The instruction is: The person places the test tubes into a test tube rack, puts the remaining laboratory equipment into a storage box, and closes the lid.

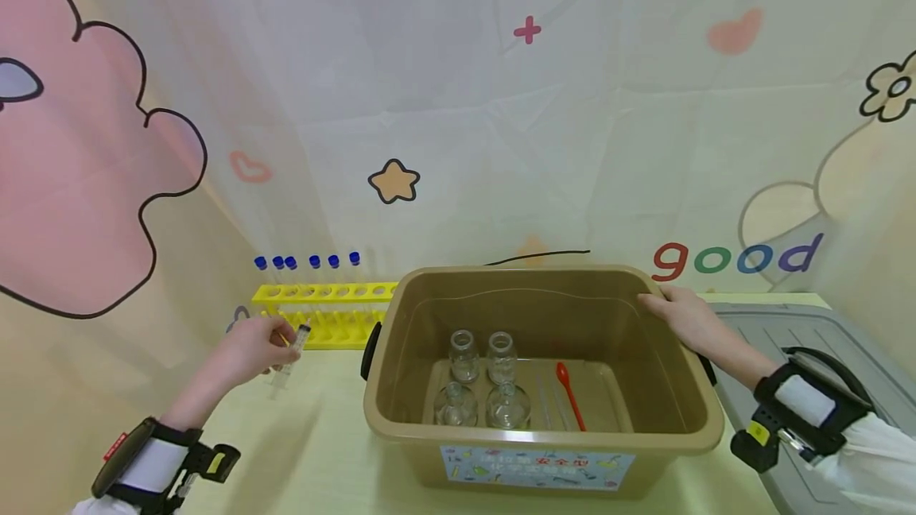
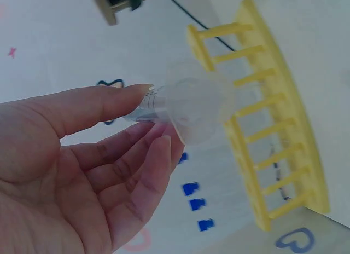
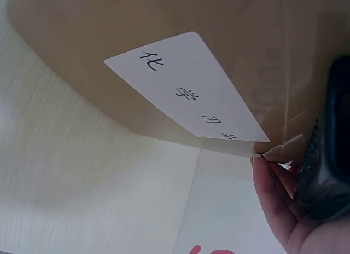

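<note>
My left hand (image 1: 254,348) pinches a clear plastic syringe (image 1: 283,373) between thumb and fingers, above the table at the left. Close up in the left wrist view, printed marks show on its barrel, and a wide translucent end (image 2: 199,103) points away from the palm. Across from it, my right hand (image 1: 683,318) grips the back right rim of a brown plastic bin (image 1: 551,437); part of that hand also shows in the right wrist view, against the bin's outer wall. Inside the bin stand several clear glass bottles (image 1: 464,358), beside a red spoon (image 1: 569,394) and thin clear rods (image 1: 553,404).
Behind my left hand stands a yellow test tube rack (image 1: 336,293) holding several tubes with blue caps (image 1: 333,261). A grey ridged lid or tray (image 1: 776,332) lies right of the bin. A white label (image 3: 175,90) is stuck to the bin's side. A printed cloth hangs behind.
</note>
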The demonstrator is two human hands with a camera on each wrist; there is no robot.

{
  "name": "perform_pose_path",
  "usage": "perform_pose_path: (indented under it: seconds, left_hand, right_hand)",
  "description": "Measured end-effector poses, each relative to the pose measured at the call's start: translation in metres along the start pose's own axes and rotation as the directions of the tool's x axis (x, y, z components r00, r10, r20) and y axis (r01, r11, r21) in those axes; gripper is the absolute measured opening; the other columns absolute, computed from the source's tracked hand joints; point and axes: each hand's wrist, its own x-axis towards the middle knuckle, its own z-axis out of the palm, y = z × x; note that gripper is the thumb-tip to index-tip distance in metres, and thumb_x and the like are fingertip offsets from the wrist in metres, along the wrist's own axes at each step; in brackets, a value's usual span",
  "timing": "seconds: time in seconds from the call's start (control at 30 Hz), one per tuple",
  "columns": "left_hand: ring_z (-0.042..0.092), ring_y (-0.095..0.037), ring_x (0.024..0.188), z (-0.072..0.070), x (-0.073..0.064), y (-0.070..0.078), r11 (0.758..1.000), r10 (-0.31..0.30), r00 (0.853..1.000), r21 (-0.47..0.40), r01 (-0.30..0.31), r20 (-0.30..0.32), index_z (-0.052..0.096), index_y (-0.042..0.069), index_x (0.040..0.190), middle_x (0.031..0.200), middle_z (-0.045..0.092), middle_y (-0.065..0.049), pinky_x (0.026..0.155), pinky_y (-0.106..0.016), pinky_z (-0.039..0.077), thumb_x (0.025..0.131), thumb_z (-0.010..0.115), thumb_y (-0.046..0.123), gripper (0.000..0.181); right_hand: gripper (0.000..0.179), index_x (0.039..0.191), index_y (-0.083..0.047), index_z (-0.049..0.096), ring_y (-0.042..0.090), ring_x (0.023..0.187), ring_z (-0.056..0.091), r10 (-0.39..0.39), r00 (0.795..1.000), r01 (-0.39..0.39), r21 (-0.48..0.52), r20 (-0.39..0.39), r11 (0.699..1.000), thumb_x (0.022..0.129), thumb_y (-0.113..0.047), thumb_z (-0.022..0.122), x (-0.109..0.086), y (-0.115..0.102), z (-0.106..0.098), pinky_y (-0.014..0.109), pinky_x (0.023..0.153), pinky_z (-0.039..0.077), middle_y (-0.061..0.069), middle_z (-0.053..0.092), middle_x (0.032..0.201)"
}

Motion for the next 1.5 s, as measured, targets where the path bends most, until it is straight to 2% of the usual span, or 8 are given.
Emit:
perform_pose_path:
  seconds: [0.3, 0.47, 0.73, 0.9, 1.07, 1.23, 1.3, 1.5]
  left_hand:
    - [0.057, -0.02, 0.064, -0.017, 0.026, 0.045, 0.999, 0.014, 0.998, -0.028, -0.016, -0.06, 0.057, -0.008, 0.099, 0.082, 0.058, -0.01, 0.06, -0.033, 0.048, 0.083, 0.064, 0.011, 0.025]
    - [0.059, -0.025, 0.071, -0.018, 0.038, 0.078, 0.984, 0.039, 0.997, -0.168, -0.051, -0.073, 0.054, -0.008, 0.106, 0.091, 0.059, -0.016, 0.065, -0.031, 0.049, 0.086, 0.061, 0.011, 0.029]
    - [0.06, -0.026, 0.075, 0.0, 0.06, 0.126, 0.904, 0.089, 0.996, -0.419, -0.084, -0.008, 0.055, -0.009, 0.104, 0.09, 0.059, -0.017, 0.066, -0.032, 0.05, 0.086, 0.062, 0.008, 0.025]
    - [0.06, -0.026, 0.074, 0.018, 0.072, 0.151, 0.848, 0.096, 0.992, -0.529, -0.041, 0.077, 0.055, -0.008, 0.104, 0.09, 0.058, -0.017, 0.067, -0.033, 0.05, 0.086, 0.061, 0.007, 0.024]
    - [0.062, -0.025, 0.073, 0.033, 0.083, 0.171, 0.799, 0.116, 0.982, -0.601, -0.005, 0.147, 0.058, -0.009, 0.101, 0.088, 0.061, -0.017, 0.068, -0.034, 0.05, 0.085, 0.062, 0.003, 0.021]
    - [0.063, -0.023, 0.072, 0.049, 0.093, 0.188, 0.797, 0.124, 0.978, -0.604, 0.004, 0.17, 0.063, -0.008, 0.094, 0.083, 0.062, -0.014, 0.068, -0.032, 0.05, 0.082, 0.066, 0.004, 0.017]
    - [0.064, -0.023, 0.072, 0.056, 0.097, 0.194, 0.781, 0.125, 0.974, -0.625, 0.019, 0.186, 0.064, -0.008, 0.092, 0.081, 0.063, -0.014, 0.067, -0.03, 0.05, 0.081, 0.068, 0.004, 0.017]
    - [0.064, -0.025, 0.071, 0.089, 0.105, 0.206, 0.689, 0.206, 0.948, -0.724, 0.036, 0.243, 0.065, -0.012, 0.087, 0.079, 0.065, -0.017, 0.069, -0.033, 0.05, 0.079, 0.067, -0.001, 0.013]
  right_hand:
    - [0.045, 0.115, 0.014, 0.044, 0.027, 0.071, 0.063, -0.004, 1.0, 0.004, -0.009, -0.003, 1.0, 0.098, -0.027, 0.037, 0.0, 0.003, 0.0, 0.035, 0.058, 0.051, 0.016, 0.06, 0.085]
    - [0.044, 0.114, 0.014, 0.044, 0.026, 0.071, 0.063, -0.004, 1.0, 0.004, -0.007, -0.005, 1.0, 0.099, -0.027, 0.037, -0.002, 0.005, -0.001, 0.035, 0.057, 0.051, 0.016, 0.06, 0.085]
    - [0.045, 0.116, 0.016, 0.043, 0.027, 0.071, 0.063, -0.007, 1.0, 0.007, -0.001, -0.007, 1.0, 0.099, -0.025, 0.037, -0.003, 0.003, 0.0, 0.035, 0.057, 0.051, 0.017, 0.061, 0.086]
    - [0.045, 0.115, 0.016, 0.043, 0.028, 0.07, 0.063, -0.001, 1.0, 0.001, -0.009, -0.007, 1.0, 0.099, -0.025, 0.037, -0.002, 0.003, 0.0, 0.035, 0.057, 0.051, 0.017, 0.061, 0.085]
    - [0.046, 0.116, 0.017, 0.042, 0.028, 0.071, 0.063, 0.006, 1.0, -0.006, -0.009, -0.002, 1.0, 0.099, -0.026, 0.037, -0.002, 0.002, 0.001, 0.036, 0.057, 0.051, 0.017, 0.061, 0.085]
    - [0.046, 0.116, 0.015, 0.042, 0.028, 0.071, 0.064, 0.006, 1.0, -0.006, -0.012, -0.004, 1.0, 0.099, -0.027, 0.036, -0.002, 0.002, 0.0, 0.036, 0.058, 0.051, 0.017, 0.061, 0.085]
    - [0.045, 0.115, 0.015, 0.043, 0.028, 0.07, 0.064, 0.003, 1.0, -0.004, -0.017, -0.005, 1.0, 0.099, -0.026, 0.036, -0.002, 0.001, 0.0, 0.036, 0.057, 0.051, 0.017, 0.061, 0.085]
    - [0.045, 0.115, 0.015, 0.043, 0.027, 0.071, 0.064, 0.006, 1.0, -0.006, -0.027, 0.0, 1.0, 0.099, -0.027, 0.036, 0.0, -0.003, 0.001, 0.035, 0.058, 0.051, 0.017, 0.061, 0.086]
